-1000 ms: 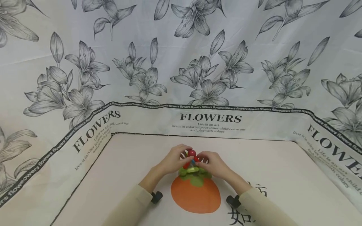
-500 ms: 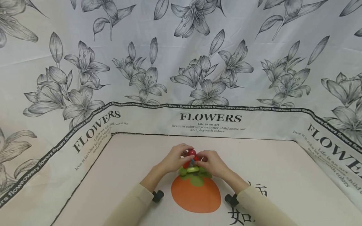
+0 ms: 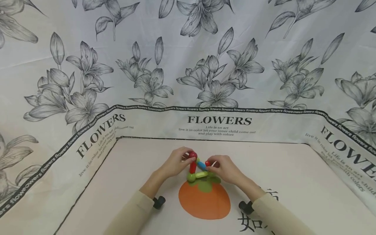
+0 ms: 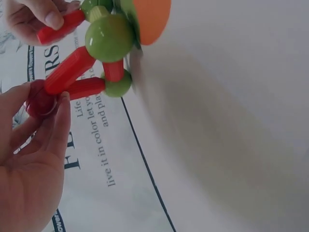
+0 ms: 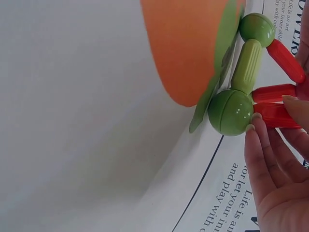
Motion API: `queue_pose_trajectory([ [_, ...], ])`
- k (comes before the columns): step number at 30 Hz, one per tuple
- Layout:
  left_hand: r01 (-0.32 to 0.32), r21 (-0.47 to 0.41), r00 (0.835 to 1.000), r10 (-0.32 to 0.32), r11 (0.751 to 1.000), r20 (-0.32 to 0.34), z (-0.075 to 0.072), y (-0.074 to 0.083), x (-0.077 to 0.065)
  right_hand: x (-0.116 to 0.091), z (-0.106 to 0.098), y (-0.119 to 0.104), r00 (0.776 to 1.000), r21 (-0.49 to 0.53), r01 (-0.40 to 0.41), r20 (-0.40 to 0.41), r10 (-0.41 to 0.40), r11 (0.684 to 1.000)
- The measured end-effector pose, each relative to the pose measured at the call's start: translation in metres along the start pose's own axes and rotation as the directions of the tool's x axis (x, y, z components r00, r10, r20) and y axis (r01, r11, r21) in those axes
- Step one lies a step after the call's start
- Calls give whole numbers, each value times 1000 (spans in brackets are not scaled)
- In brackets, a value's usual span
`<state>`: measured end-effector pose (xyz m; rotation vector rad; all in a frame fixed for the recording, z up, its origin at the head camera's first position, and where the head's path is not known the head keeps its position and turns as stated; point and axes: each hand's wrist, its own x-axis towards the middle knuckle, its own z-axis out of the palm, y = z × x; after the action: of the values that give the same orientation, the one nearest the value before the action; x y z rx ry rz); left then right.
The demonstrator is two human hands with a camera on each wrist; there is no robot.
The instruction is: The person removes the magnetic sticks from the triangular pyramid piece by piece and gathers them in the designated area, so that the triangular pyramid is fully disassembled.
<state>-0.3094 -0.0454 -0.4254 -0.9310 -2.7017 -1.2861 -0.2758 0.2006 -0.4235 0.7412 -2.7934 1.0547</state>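
My left hand [image 3: 174,162] pinches a glossy red ball [image 3: 192,155] at the top of a small ball-and-rod construction toy. Red rods [image 4: 71,69] run from that ball down to green balls [image 4: 110,37]. A yellow-green rod [image 5: 247,67] joins two green balls at the base. With thumb and fingers, my right hand [image 3: 225,168] pinches another red rod [image 5: 273,115]; its lower end meets a green ball [image 5: 231,112], and its upper end stands apart from the red ball. A blue rod [image 3: 201,165] slants between the hands, its lower end partly hidden.
The toy stands on a pale tabletop cloth [image 3: 141,153] by the leaves of a printed orange persimmon [image 3: 204,202]. Black printed characters [image 3: 249,223] lie to the right. A flower-patterned curtain [image 3: 217,75] rises behind and at both sides.
My hands have drawn apart. The left moved left with the red ball; the right shifted slightly right with its red rod, whose top now stands clear of the ball. The blue rod shows more.
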Motion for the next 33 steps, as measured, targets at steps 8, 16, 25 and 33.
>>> queue_pose_trajectory([
  [8,32,23,999,-32,999,-7,-9,-8,-11,-9,-13,7,1000,-6,-7,10,7,1000],
  [16,67,55,996,-70,996,47,-16,-13,-27,-19,-26,13,999,-10,2,40,-1,1000],
  [25,114,82,984,-124,990,126,-20,-21,-40,-25,-36,18,998,-19,-31,62,32,999],
  [33,143,43,969,-149,989,199,-20,-26,-46,-28,-46,25,991,-9,-81,105,82,997],
])
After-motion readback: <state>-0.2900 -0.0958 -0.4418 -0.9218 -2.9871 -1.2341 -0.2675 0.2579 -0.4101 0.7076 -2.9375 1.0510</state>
